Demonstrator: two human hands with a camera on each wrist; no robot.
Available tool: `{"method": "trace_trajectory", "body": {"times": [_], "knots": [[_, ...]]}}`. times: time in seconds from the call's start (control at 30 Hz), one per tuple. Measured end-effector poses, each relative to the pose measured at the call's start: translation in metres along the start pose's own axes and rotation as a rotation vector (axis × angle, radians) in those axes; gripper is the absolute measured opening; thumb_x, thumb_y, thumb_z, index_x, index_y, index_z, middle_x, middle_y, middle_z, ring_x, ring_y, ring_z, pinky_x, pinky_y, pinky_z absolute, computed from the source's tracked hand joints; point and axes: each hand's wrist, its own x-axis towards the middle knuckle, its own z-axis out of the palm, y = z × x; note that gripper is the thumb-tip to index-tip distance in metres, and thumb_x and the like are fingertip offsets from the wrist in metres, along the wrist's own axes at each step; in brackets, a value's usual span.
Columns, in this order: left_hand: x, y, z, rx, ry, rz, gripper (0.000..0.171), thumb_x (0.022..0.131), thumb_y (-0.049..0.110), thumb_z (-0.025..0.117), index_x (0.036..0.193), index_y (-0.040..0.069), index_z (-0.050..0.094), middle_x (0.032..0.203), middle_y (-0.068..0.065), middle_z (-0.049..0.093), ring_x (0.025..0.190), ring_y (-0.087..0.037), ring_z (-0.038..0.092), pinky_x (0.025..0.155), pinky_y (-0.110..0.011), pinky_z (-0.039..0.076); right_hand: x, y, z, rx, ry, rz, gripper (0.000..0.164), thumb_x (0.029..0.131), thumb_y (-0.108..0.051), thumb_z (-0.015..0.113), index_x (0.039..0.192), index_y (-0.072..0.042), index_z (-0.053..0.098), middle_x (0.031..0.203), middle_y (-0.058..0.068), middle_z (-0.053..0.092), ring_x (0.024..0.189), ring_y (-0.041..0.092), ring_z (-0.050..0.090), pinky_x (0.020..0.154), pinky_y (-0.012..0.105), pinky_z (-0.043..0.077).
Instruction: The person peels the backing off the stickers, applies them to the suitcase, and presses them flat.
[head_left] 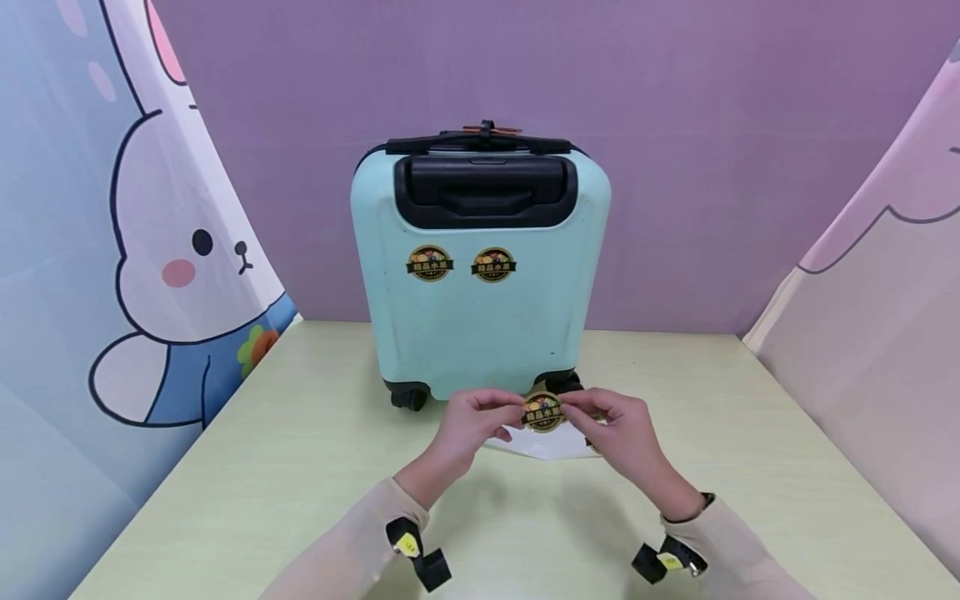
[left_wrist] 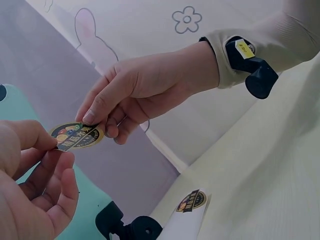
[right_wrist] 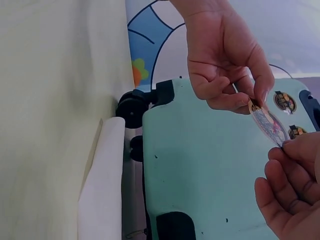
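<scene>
A round black-and-gold sticker [head_left: 543, 412] with fruit pictures and lettering is held up between both hands, in front of the suitcase's lower part. My left hand [head_left: 468, 427] pinches its left edge between thumb and finger. On the opposite edge, my right hand [head_left: 621, 435] pinches it the same way. Behind stands a mint-green suitcase [head_left: 480, 333], upright on its wheels. Two matching stickers, a left one [head_left: 430, 263] and a right one [head_left: 493, 265], are on its face below the black handle recess. The held sticker appears almost edge-on in the right wrist view.
Under the hands lies a white sticker sheet [head_left: 543, 444] on the pale table [head_left: 300, 492], one sticker [left_wrist: 192, 201] showing on it in the left wrist view. A purple backdrop [head_left: 675, 167] rises behind the suitcase. Printed cloths hang at both sides.
</scene>
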Motion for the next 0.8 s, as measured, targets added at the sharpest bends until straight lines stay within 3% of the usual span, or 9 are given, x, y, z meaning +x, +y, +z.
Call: {"method": "trace_trajectory", "body": {"times": [0.13,0.27,0.6,0.8], "knots": [[0.0006,-0.0002,-0.0011,0.004,0.006,-0.013,0.023,0.089,-0.002,0.067,0.109,-0.014,0.068,0.089,-0.008,0.073,0.073,-0.012,0.068,0.063,-0.024,0.056,-0.0004,-0.003,-0.0003,0.067,-0.019,0.125,0.012,0.091,-0.006,0.072,0.101,-0.003,0.077,0.085,0.006,0.075,0.068,0.006,0.063,0.045,0.024,0.045],[0.0006,0.0009,-0.0021,0.006,0.011,-0.019,0.026,0.089,-0.002,0.067,0.113,-0.012,0.068,0.094,-0.009,0.074,0.074,-0.012,0.068,0.065,-0.025,0.057,0.0005,-0.003,-0.0006,0.114,-0.02,0.181,0.014,0.091,-0.007,0.072,0.103,0.0,0.076,0.085,0.009,0.074,0.058,0.007,0.057,0.043,0.024,0.043],[0.004,0.0022,-0.0035,-0.031,0.028,0.041,0.029,0.086,-0.008,0.067,0.114,-0.015,0.064,0.095,-0.01,0.074,0.079,-0.016,0.07,0.066,-0.026,0.058,0.0048,-0.0009,0.0036,0.169,0.019,0.181,0.014,0.091,-0.007,0.073,0.102,0.001,0.076,0.086,0.014,0.074,0.055,0.006,0.054,0.042,0.023,0.042],[0.0067,0.0037,-0.003,-0.038,0.054,0.046,0.03,0.083,-0.01,0.069,0.112,-0.015,0.065,0.095,-0.009,0.074,0.078,-0.012,0.07,0.074,-0.031,0.06,0.0083,0.0002,0.0068,0.205,0.06,0.176,0.013,0.091,-0.006,0.072,0.101,0.002,0.076,0.083,0.017,0.072,0.059,0.007,0.057,0.044,0.022,0.041]]}}
